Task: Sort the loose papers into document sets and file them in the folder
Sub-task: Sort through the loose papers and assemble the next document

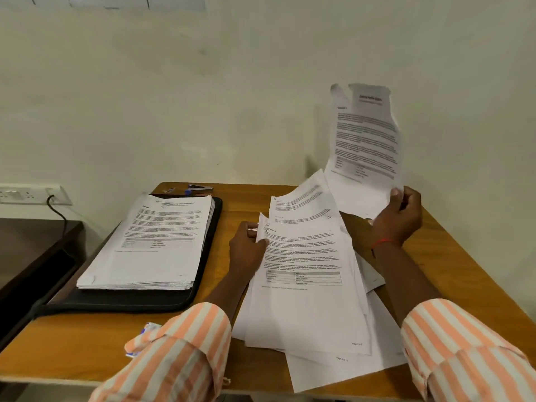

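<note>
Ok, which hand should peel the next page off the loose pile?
Left hand: it pinches the edge of the loose pile; the right hand is busy holding a raised sheet.

A printed sheet [364, 140] is held upright above the wooden table [87, 338] by the right hand [401, 216], pinched at its lower corner between thumb and fingers. The top left edge of the loose papers [304, 271], which are spread in an untidy fan over the right half of the table, is pinched by the left hand [248, 248]. On the left half, a thick squared stack [148, 239] is laid on a black folder [185, 297], and a stapler [200, 187] is seen just behind it, near the wall.
</note>
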